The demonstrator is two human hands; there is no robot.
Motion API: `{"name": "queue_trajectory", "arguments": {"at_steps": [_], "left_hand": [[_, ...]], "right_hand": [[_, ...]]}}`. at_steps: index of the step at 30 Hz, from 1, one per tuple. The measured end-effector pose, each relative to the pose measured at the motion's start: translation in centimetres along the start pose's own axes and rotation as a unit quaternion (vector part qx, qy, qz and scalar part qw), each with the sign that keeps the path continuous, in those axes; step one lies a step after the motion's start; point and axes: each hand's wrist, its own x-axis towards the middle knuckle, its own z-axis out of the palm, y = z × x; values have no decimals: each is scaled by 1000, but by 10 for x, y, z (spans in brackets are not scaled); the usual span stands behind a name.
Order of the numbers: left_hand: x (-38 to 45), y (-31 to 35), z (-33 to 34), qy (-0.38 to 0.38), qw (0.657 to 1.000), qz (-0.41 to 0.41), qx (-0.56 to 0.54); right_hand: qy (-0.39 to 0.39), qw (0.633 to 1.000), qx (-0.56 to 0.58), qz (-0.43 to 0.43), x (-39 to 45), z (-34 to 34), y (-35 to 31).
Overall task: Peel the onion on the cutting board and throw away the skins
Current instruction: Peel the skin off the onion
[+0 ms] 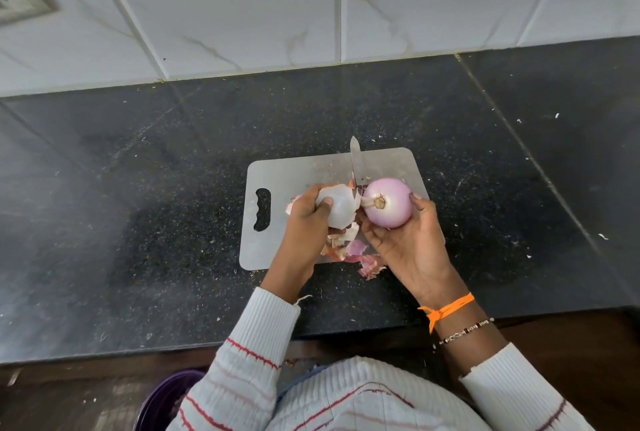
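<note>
Right hand [405, 240]: cups a peeled red onion [388, 202] from below, fingers curled round it, root end facing the camera, raised just above the board.
Left hand [308, 219]: grips a large pale sheet of onion skin [337, 205], thumb over it, skin apparently joined to the onion only near the root.
Knife [355, 160]: lies on the board behind both hands, tip pointing toward the wall and reaching past the far edge; handle hidden.
Loose skins [349, 250]: heaped on the near part of the board under the hands, a few spilling over the near edge onto the counter.
Cutting board [280, 174]: grey, handle slot at left, flat on the dark speckled countertop [138, 188].
Purple bin [162, 399]: partly visible on the floor below the counter edge, a likely place for the skins.
Stage, as judged: peeling nearly finished, disposal not begun.
Doing it well: pull the sheet away from the root in one steady tug, onion held firm, then gather every scrap, including those off the board.
</note>
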Motion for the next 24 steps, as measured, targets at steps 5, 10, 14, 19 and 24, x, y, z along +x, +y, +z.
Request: {"name": "queue_trajectory", "arguments": {"at_steps": [5,10,14,19,24], "left_hand": [[1,1,-1,3,999,5,36],[1,3,-1,-22,996,-3,84],[3,1,-1,-31,951,161,263],[0,-1,10,-79,930,194,303],[6,-8,13,-13,914,181,362]], "right_hand": [[40,999,-34,-10,2,2,-1],[17,999,-45,-17,3,2,-3],[3,996,-81,-27,6,3,-2],[-6,987,-150,-64,11,-4,3],[-32,957,-261,-123,15,-8,4]]}}
